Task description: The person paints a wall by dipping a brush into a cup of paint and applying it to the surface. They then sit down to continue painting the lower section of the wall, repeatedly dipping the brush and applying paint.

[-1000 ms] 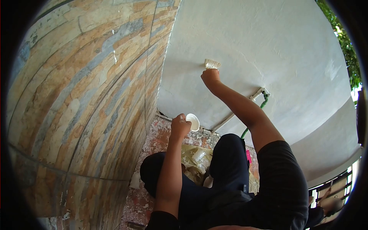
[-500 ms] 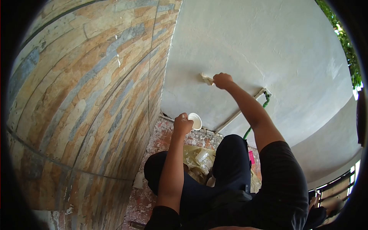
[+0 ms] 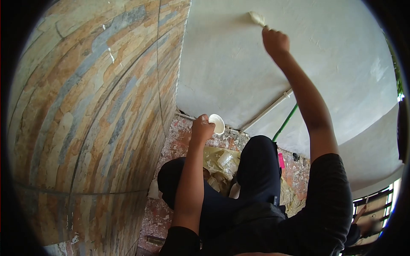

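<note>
My right hand (image 3: 276,40) is closed round the handle of a pale brush (image 3: 257,18), high up on the grey-white wall (image 3: 230,55). The brush head points up and left and lies at the wall surface. Lower down, my left hand (image 3: 203,128) grips the rim of a small white cup (image 3: 217,124), which is tilted so that its open mouth shows. Whitish material seems to be inside the cup. It hangs in front of the wall's bottom edge.
Stone-patterned tiles (image 3: 98,106) cover the left side. A pale pipe (image 3: 267,111) and a green hose (image 3: 285,122) run along the wall. Below lie a yellowish sheet (image 3: 220,170) and a pink object (image 3: 281,160). Another person's arm (image 3: 359,214) shows at lower right, by dark railings.
My right hand and the brush have moved up the wall and to the right, and the arm is more stretched. The left hand still holds the cup. The view has shifted slightly.
</note>
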The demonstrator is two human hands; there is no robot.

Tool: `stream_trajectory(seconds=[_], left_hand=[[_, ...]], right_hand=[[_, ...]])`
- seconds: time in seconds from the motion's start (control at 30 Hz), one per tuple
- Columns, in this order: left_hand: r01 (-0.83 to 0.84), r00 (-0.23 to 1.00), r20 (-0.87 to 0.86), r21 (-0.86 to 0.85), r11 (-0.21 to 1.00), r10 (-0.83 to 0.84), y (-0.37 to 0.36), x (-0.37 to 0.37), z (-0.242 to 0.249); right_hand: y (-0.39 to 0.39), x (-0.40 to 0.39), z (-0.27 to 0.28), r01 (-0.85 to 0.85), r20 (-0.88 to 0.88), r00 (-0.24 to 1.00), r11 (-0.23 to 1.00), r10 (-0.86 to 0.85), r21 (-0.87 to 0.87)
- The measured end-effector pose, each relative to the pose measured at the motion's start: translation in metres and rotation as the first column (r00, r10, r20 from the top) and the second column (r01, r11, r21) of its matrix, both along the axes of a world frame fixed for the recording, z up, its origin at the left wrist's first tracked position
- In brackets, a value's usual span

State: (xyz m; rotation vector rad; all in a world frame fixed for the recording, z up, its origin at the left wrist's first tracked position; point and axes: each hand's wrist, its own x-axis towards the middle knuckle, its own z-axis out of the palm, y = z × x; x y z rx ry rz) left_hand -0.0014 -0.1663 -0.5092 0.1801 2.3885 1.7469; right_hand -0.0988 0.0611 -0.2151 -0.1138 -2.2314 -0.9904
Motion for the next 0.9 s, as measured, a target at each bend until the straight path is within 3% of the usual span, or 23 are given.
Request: stream_trajectory(seconds=[0.1,0.27,0.33,0.4,0.43,0.5,0.53,0.57,0.6,0.73,0.9], left_hand=[[-0.024,1.0,-0.018,-0.03,0.999,0.023,0.004,-0.005,-0.012],[-0.03,1.0,-0.008,0.016,0.999,0.03,-0.003,0.001,0.007],[-0.021,1.0,0.023,0.052,0.998,0.02,0.001,-0.001,0.006],[-0.034,0.998,0.061,0.067,0.997,0.03,0.001,-0.003,-0.002],[-0.055,0.997,0.065,0.065,0.996,0.051,0.003,-0.002,-0.008],[-0.048,0.997,-0.055,-0.049,0.998,0.046,0.005,-0.009,-0.013],[-0.063,0.997,-0.057,-0.059,0.996,0.059,0.001,-0.008,-0.006],[-0.036,0.999,-0.02,-0.06,0.998,0.035,0.0,-0.006,0.0],[-0.002,1.0,0.019,-0.054,0.999,0.003,0.0,-0.005,0.005],[-0.04,0.996,-0.083,-0.058,0.998,0.035,0.003,-0.006,-0.005],[-0.045,0.989,-0.145,-0.099,0.994,0.03,0.008,-0.004,-0.006]], right_hand=[[-0.011,-0.018,-0.086,-0.008,0.069,0.998,1.0,0.007,0.015],[-0.026,-0.023,-0.161,-0.006,0.142,0.99,0.999,0.011,-0.037],[-0.028,-0.017,-0.18,0.02,0.47,0.881,0.987,0.058,-0.159],[-0.031,-0.013,-0.199,0.121,0.666,0.742,0.963,0.073,-0.241],[-0.029,-0.015,-0.21,0.103,0.669,0.738,0.965,0.089,-0.242],[-0.021,-0.028,-0.222,0.276,0.69,0.703,0.829,0.171,-0.486],[-0.016,-0.036,-0.227,0.263,0.688,0.701,0.828,0.188,-0.495],[-0.005,-0.046,-0.229,0.282,0.626,0.756,0.769,0.19,-0.574],[0.008,-0.054,-0.227,0.297,0.563,0.808,0.704,0.174,-0.645],[0.035,-0.056,-0.135,0.201,0.535,0.821,0.776,0.199,-0.598],[0.026,-0.001,-0.036,-0.087,0.151,0.971,0.857,0.188,-0.507]])
